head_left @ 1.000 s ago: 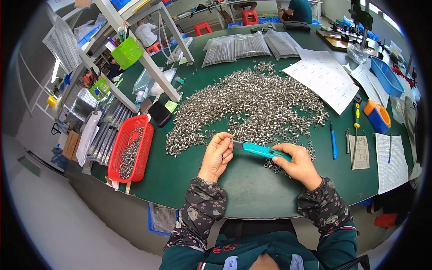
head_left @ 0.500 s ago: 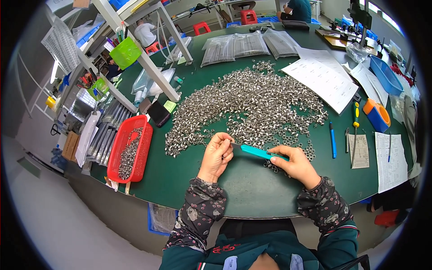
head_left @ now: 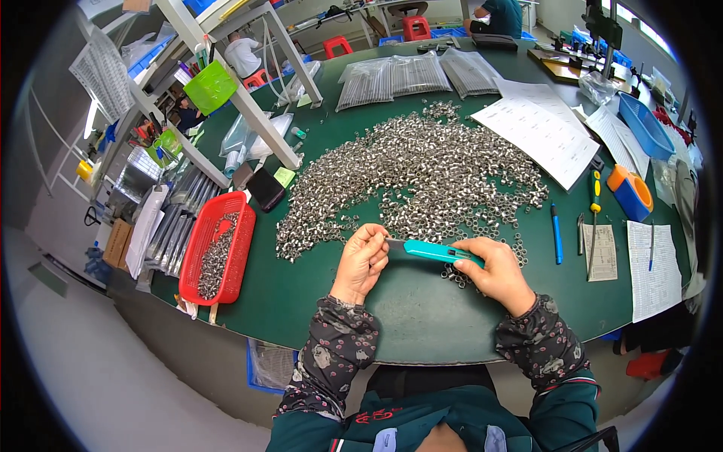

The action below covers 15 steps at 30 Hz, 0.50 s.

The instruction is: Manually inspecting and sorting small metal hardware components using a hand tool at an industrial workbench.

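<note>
cutter [head_left: 429, 250] in right grip [head_left: 497, 275] points toward curled left grip [head_left: 362, 260]

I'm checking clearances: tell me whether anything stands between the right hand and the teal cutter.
Nothing visible does: the right hand holds the teal cutter directly. Its blade points at the left hand; anything pinched there is too small to tell.

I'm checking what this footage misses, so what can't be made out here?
All in the head view:
- Left hand: whether it pinches a ring; too small, and its fingers cover it.
- Teal cutter: rear end, hidden by the right hand.
- Red basket: much of its bottom, covered by metal pieces.
- Seated co-worker: head, cut off by the top edge.
</note>
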### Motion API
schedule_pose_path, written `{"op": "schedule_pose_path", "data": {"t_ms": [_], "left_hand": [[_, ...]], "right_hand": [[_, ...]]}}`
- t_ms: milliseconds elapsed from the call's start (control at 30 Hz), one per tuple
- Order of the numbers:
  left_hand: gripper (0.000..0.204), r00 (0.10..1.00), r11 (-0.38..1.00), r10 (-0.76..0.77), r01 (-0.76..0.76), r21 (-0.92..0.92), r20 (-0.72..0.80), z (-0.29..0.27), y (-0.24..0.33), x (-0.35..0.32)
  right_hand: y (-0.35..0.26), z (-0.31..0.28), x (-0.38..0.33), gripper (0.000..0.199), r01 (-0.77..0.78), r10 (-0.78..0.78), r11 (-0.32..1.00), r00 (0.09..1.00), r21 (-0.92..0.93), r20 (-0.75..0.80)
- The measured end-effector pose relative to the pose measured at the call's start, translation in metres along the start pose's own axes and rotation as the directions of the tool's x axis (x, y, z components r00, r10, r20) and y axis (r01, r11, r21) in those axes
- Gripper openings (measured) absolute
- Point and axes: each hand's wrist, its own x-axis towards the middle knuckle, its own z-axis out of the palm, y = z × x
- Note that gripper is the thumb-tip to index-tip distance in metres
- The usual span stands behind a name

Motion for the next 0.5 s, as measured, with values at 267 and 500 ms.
{"op": "schedule_pose_path", "data": {"t_ms": [267,500], "left_hand": [[0.007,0.997,0.998,-0.058,0.059,-0.026,0.045,-0.0050,0.0024,0.0003],[0.012,0.996,0.988,-0.081,0.086,-0.126,0.047,-0.0018,0.0020,-0.0005]], "right_hand": [[-0.0067,-0.0045,0.0008,0.023,0.082,-0.092,0.984,0.994,-0.159,-0.059],[-0.0090,-0.0070,0.0032,0.027,0.238,-0.285,0.929,0.949,-0.284,-0.135]]}}
